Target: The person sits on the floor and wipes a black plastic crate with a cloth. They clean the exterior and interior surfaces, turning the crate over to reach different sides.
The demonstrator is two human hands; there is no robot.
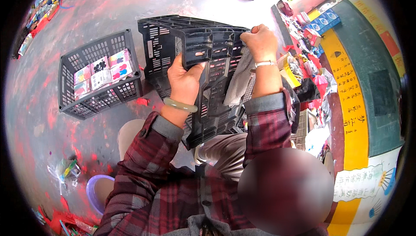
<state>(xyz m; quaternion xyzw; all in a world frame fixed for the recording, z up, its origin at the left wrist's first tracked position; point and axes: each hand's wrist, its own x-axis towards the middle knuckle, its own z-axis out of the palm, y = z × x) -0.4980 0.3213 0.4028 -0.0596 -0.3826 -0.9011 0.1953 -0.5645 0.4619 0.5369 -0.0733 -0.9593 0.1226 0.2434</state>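
A black plastic crate [197, 45] with slotted walls is tilted on its side in front of me. My left hand [185, 78] wraps round its near rim, the thumb on the rim. My right hand [261, 43] is closed at the crate's upper right edge. Below the right hand hangs a grey cloth [239, 78] against the crate; whether the fingers also pinch it I cannot tell. To the left on the floor stands a second dark crate [102, 50], upright, holding several flat packs [104, 72] with coloured prints.
A purple-rimmed basin [92, 192] and a clear plastic bag [65, 171] lie at lower left. Along the right, a heap of packages and bags [318, 75] runs beside the wall with its chalkboard [368, 63]. More goods [47, 6] line the far left floor.
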